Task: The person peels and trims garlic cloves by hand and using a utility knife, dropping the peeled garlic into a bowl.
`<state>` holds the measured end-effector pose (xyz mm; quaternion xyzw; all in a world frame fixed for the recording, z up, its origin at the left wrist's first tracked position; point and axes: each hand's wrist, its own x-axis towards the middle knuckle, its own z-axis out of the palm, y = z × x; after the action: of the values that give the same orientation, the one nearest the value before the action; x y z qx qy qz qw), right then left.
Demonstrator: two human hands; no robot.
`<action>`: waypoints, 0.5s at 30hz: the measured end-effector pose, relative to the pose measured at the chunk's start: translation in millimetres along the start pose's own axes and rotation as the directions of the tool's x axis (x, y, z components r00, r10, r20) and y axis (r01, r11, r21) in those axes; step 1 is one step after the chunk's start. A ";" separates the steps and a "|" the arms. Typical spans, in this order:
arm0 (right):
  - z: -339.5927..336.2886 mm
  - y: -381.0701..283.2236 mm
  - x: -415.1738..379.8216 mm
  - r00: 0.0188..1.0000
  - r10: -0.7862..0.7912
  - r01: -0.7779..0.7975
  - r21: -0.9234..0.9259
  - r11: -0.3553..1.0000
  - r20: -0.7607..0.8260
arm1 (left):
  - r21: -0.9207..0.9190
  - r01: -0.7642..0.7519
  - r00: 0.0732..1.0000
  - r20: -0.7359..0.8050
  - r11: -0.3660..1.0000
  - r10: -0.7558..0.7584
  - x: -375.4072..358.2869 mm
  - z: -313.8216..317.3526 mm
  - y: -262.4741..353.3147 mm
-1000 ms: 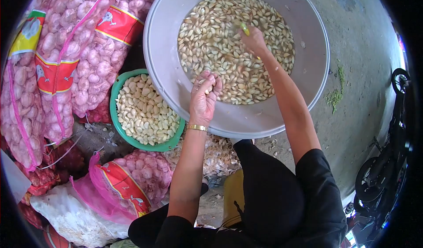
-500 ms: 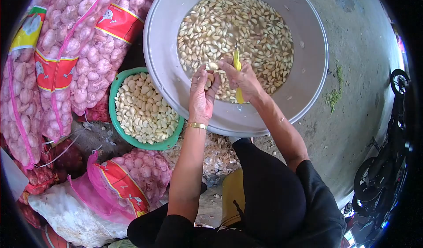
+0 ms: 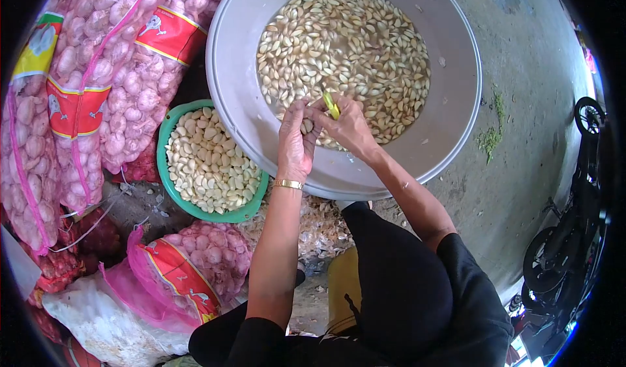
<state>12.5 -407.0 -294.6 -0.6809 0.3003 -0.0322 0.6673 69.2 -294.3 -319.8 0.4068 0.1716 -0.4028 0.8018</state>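
Over the near side of a large grey tub [image 3: 450,34], both hands meet with their fingertips close together. My left hand [image 3: 297,142], with a gold band at the wrist, is closed around a garlic clove [image 3: 306,126]; whether more cloves lie in the palm is hidden. In my right hand [image 3: 350,127] is a small yellow-handled knife [image 3: 331,105], its blade not clearly visible behind the fingers. Below them, many unpeeled-looking garlic cloves [image 3: 352,47] float in brownish water inside the tub.
Left of the tub stands a green basin [image 3: 164,161] of pale peeled cloves [image 3: 212,161]. Pink mesh sacks of garlic [image 3: 130,93] are stacked at the left, with another sack [image 3: 208,256] nearer me. Garlic skins [image 3: 319,227] litter the floor. A motorbike [image 3: 567,236] stands far right.
My right hand has moved left against my left hand's fingertips. The knife has turned from nearly upright to slanting up and left. The left hand stays nearly in place.
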 end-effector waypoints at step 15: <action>-18.5 6.6 7.9 0.989 0.084 -0.073 -0.087 0.994 0.125 | 0.032 0.037 0.983 -0.179 0.999 -0.031 -6.2 9.8 4.3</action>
<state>8.4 -426.6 -301.6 -0.6960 0.2843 0.0503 0.6575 68.2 -297.3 -307.8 0.4526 0.2427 -0.3813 0.7687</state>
